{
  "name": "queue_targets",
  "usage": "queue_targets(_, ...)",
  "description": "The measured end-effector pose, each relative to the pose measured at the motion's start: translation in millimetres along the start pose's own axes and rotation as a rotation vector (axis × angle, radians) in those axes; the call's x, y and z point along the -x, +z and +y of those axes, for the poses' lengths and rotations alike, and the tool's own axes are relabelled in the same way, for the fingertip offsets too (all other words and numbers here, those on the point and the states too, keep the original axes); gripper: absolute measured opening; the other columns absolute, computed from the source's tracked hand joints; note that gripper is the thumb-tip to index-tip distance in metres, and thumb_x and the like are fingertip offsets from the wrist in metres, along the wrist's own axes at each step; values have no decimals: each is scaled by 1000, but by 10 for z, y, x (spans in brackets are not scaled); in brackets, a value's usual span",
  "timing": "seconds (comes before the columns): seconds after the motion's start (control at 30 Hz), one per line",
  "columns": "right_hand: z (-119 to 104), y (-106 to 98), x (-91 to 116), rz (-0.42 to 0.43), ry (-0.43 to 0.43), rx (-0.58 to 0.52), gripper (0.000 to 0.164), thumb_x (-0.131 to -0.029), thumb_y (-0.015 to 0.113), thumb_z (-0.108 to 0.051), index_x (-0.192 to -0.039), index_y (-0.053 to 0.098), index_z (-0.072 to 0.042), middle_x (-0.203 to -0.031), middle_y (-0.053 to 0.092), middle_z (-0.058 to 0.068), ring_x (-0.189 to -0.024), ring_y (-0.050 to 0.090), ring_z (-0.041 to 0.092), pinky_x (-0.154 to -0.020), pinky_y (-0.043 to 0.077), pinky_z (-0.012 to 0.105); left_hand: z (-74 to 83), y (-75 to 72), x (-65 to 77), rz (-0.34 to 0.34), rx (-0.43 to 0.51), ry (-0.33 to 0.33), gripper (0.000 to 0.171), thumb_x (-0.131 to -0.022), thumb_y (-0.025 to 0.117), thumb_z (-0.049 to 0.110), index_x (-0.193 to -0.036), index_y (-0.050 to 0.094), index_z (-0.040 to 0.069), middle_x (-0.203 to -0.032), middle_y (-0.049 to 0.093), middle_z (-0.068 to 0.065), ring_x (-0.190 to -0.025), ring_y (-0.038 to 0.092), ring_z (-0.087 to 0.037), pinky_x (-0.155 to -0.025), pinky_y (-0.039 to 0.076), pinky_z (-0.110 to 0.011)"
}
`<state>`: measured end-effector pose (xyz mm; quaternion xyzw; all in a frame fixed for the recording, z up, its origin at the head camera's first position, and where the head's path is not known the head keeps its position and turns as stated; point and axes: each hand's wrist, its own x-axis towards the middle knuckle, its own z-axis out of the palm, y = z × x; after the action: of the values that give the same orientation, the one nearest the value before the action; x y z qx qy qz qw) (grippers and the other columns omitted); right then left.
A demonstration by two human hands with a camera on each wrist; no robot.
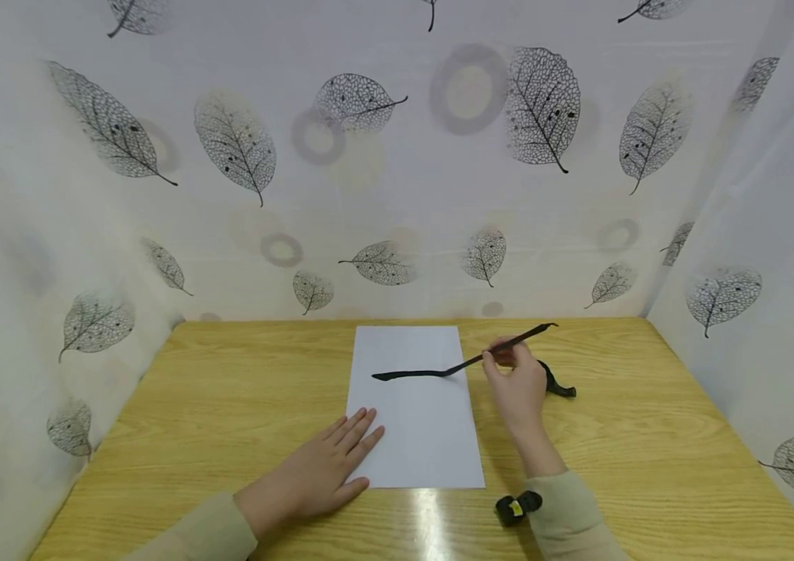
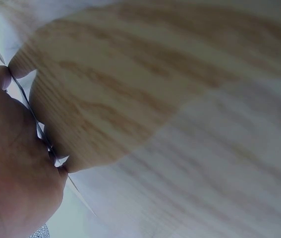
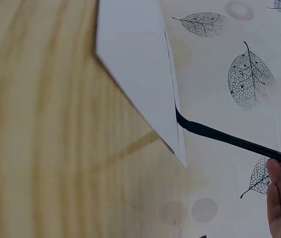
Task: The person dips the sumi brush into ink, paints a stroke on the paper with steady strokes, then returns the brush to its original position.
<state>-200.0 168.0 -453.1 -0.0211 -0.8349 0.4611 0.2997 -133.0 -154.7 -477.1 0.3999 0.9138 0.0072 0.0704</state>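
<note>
A white sheet of paper [image 1: 421, 444] lies on the wooden table with a black horizontal stroke [image 1: 404, 375] across its upper part. My right hand [image 1: 519, 389] pinches a slim black writing brush [image 1: 523, 336] between thumb and fingers. The brush slants down to the left, and its bent tip meets the sheet at the stroke's right end. In the right wrist view the bent dark brush tip [image 3: 190, 126] presses against the paper. My left hand [image 1: 329, 463] lies flat with fingers spread over the sheet's lower left edge.
A black curved object [image 1: 559, 383] with a short handle-like end sits on the table, partly hidden behind my right hand. A black wrist device [image 1: 518, 508] is beside the right sleeve. Leaf-patterned curtains [image 1: 397, 195] enclose the wooden table [image 1: 242, 389] on three sides.
</note>
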Motion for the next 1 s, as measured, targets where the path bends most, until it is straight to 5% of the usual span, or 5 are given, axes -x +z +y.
queue_targets(0.37,44,-75,17,-12,21,15,12,-92,78,0,-104,73,-2,-94,80,14,-85,76,30,-69,55,19,-27,86,-7,58,-19,18,69,-113,38,51,-167,31,8,-176,25,-19,-163,28,-35,-130,34,-49)
queue_targets(0.6,53,-101,27,-20,23,26,13,-93,76,0,-105,71,0,-96,80,16,-86,76,31,-81,64,51,-11,12,7,37,22,29,69,-113,39,49,-168,30,7,-176,24,-21,-163,27,-37,-131,33,-50)
queue_targets(1.0,75,-111,32,-35,25,25,11,-95,75,-1,-106,71,-1,-97,79,16,-87,76,33,-81,63,54,1,-18,4,-9,1,-2,70,-113,39,49,-169,27,9,-177,21,-17,-164,26,-33,-132,32,-48)
